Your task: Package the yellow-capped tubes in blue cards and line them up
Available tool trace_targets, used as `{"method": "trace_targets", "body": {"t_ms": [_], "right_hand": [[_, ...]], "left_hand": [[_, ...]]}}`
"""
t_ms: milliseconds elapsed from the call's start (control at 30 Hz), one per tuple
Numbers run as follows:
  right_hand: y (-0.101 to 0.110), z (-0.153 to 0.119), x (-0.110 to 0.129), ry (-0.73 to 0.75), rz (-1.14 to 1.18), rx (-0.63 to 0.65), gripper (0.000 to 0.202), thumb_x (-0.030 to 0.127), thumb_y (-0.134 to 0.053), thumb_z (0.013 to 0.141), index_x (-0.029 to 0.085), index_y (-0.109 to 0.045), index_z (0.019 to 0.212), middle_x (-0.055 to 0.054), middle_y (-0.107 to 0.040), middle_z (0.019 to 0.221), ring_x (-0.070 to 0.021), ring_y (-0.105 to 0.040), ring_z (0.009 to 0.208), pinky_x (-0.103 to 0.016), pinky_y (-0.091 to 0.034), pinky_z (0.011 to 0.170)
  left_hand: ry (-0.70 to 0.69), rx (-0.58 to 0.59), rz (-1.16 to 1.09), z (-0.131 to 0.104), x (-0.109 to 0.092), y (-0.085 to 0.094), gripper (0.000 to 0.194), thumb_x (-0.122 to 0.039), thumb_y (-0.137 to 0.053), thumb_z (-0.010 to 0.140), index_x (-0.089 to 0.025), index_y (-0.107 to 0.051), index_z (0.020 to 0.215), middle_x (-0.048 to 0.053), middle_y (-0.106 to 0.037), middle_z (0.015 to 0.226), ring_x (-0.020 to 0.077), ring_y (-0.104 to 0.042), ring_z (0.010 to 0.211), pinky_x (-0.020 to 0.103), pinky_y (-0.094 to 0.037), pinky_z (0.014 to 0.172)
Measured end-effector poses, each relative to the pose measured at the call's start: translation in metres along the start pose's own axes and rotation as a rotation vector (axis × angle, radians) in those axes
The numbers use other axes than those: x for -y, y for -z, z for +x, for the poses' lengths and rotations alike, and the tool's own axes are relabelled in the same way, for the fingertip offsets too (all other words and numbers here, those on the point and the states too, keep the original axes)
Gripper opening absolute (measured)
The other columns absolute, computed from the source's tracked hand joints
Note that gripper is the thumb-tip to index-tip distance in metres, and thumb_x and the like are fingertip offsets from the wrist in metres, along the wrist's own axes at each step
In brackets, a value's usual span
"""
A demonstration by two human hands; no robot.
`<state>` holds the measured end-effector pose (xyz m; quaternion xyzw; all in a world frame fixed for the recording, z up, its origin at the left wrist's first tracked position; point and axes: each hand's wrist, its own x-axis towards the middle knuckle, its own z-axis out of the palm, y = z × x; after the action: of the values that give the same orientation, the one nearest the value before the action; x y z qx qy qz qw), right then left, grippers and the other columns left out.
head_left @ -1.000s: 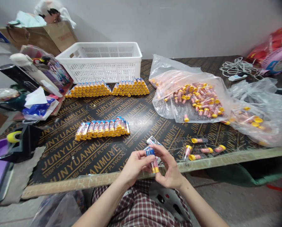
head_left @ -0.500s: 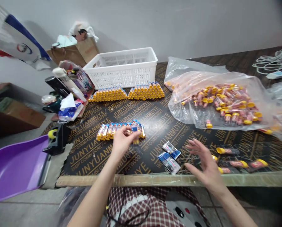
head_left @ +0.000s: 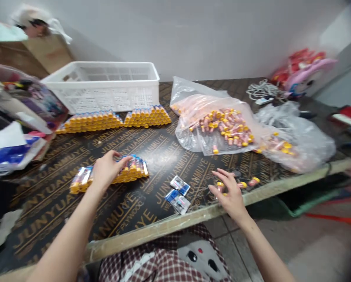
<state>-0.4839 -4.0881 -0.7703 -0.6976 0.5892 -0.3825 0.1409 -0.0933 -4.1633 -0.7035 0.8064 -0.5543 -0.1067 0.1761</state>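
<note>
My left hand [head_left: 107, 169] is over a row of small tubes [head_left: 137, 168] with yellow ends and blue-and-white wraps, its thumb and fingers curled at the row; whether a tube is between them is hidden. My right hand [head_left: 228, 192], fingers spread, hovers at several loose pink tubes with yellow caps [head_left: 254, 181] near the table's front edge. Between the hands lie flat blue-and-white packets [head_left: 178, 201]. A clear plastic bag [head_left: 193, 139] of pink, yellow-capped tubes lies behind my right hand.
Stacked yellow-ended tubes [head_left: 93, 121] stand before a white plastic basket [head_left: 105, 92] at the back. A second bag [head_left: 307, 141] and a white cable [head_left: 262, 90] are at the right. Bags and bottles crowd the left. The table's edge [head_left: 163, 229] runs along the front.
The view has swung to the right. My left hand has come down onto the row of wrapped tubes, and the tube seen at its fingertips no longer shows apart. My right hand stays spread by the loose tubes.
</note>
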Motion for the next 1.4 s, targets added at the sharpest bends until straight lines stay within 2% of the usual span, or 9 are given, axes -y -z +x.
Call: {"method": "trace_targets", "body": {"t_ms": [100, 200, 333, 400, 567, 833, 1067, 1233, 1400], "right_hand": [[0.022, 0.016, -0.046, -0.233, -0.321, -0.088, 0.05, 0.055, -0.053, 0.079, 0.024, -0.057, 0.118, -0.013, -0.046, 0.13, -0.0308, -0.041, 0.122, -0.053, -0.034, 0.098], [0.043, 0.03, -0.092, -0.508, -0.514, -0.078, 0.062, 0.062, -0.043, 0.08, 0.021, -0.052, 0.126, -0.021, -0.041, 0.134, -0.0409, -0.035, 0.124, -0.066, -0.031, 0.091], [0.034, 0.036, -0.117, -0.522, -0.468, 0.065, 0.054, 0.059, -0.043, 0.079, 0.022, -0.064, 0.113, -0.019, -0.054, 0.119, -0.0399, -0.046, 0.114, -0.062, -0.034, 0.089], [0.014, 0.032, -0.111, -0.456, -0.442, 0.11, 0.051, 0.057, -0.048, 0.077, 0.025, -0.065, 0.112, -0.015, -0.053, 0.122, -0.0381, -0.044, 0.118, -0.057, -0.034, 0.093], [-0.03, 0.018, -0.072, -0.18, -0.416, 0.116, 0.043, 0.049, -0.043, 0.083, 0.024, -0.066, 0.11, -0.015, -0.051, 0.126, -0.0362, -0.045, 0.116, -0.055, -0.035, 0.091], [-0.04, 0.015, -0.026, 0.043, -0.387, 0.274, 0.035, 0.039, -0.053, 0.083, 0.025, -0.062, 0.113, -0.013, -0.057, 0.116, -0.0309, -0.049, 0.111, -0.051, -0.039, 0.086], [-0.03, 0.034, -0.002, 0.169, -0.315, 0.283, 0.015, 0.028, -0.062, 0.078, 0.021, -0.069, 0.089, -0.011, -0.061, 0.101, -0.0295, -0.052, 0.098, -0.045, -0.042, 0.079], [-0.026, 0.027, 0.025, 0.027, 0.039, 0.096, 0.018, 0.033, -0.063, 0.079, 0.019, -0.062, 0.091, -0.005, -0.059, 0.084, -0.0176, -0.057, 0.071, -0.033, -0.049, 0.067], [-0.023, 0.002, 0.058, -0.184, 0.458, 0.082, 0.024, 0.031, -0.061, 0.082, 0.024, -0.059, 0.104, -0.005, -0.062, 0.095, -0.0192, -0.062, 0.083, -0.033, -0.054, 0.071]], "left_hand": [[-0.031, -0.124, -0.029, -0.007, -0.003, 0.005, 0.05, -0.065, -0.052, 0.071, -0.019, -0.064, 0.086, 0.003, -0.059, 0.06, 0.022, -0.057, 0.063, 0.027, -0.036, 0.06], [-0.111, -0.191, -0.243, -0.036, -0.015, -0.001, 0.04, -0.057, -0.051, 0.076, -0.019, -0.065, 0.081, 0.0, -0.057, 0.058, 0.0166, -0.052, 0.057, 0.025, -0.034, 0.056], [-0.253, 0.201, -0.473, -0.095, -0.038, -0.04, 0.029, -0.045, -0.055, 0.077, -0.02, -0.068, 0.071, 0.004, -0.065, 0.065, 0.018, -0.055, 0.06, 0.028, -0.035, 0.059], [-0.256, 0.322, -0.484, -0.117, -0.047, -0.066, 0.024, -0.042, -0.061, 0.074, -0.02, -0.069, 0.07, 0.007, -0.067, 0.069, 0.02, -0.055, 0.063, 0.03, -0.034, 0.059], [-0.157, 0.321, -0.478, -0.137, -0.055, -0.099, 0.014, -0.032, -0.072, 0.064, -0.022, -0.063, 0.063, 0.003, -0.063, 0.064, 0.018, -0.053, 0.06, 0.028, -0.03, 0.057], [-0.117, 0.345, -0.53, -0.135, -0.057, -0.098, 0.014, -0.023, -0.066, 0.068, -0.02, -0.061, 0.055, 0.001, -0.059, 0.055, 0.0149, -0.048, 0.054, 0.025, -0.026, 0.057], [-0.17, 0.295, -0.451, -0.136, -0.057, -0.094, 0.01, -0.018, -0.065, 0.067, -0.018, -0.058, 0.06, -0.001, -0.057, 0.064, 0.0131, -0.049, 0.061, 0.024, -0.031, 0.06], [0.073, 0.43, -0.935, -0.132, -0.056, -0.093, 0.017, -0.024, -0.066, 0.063, -0.017, -0.051, 0.061, -0.003, -0.053, 0.055, 0.0112, -0.05, 0.053, 0.024, -0.04, 0.056], [0.404, 0.467, -1.396, -0.125, -0.054, -0.082, 0.037, -0.018, -0.075, 0.051, -0.018, -0.048, 0.076, -0.005, -0.06, 0.054, 0.0092, -0.054, 0.046, 0.023, -0.047, 0.053]]}}
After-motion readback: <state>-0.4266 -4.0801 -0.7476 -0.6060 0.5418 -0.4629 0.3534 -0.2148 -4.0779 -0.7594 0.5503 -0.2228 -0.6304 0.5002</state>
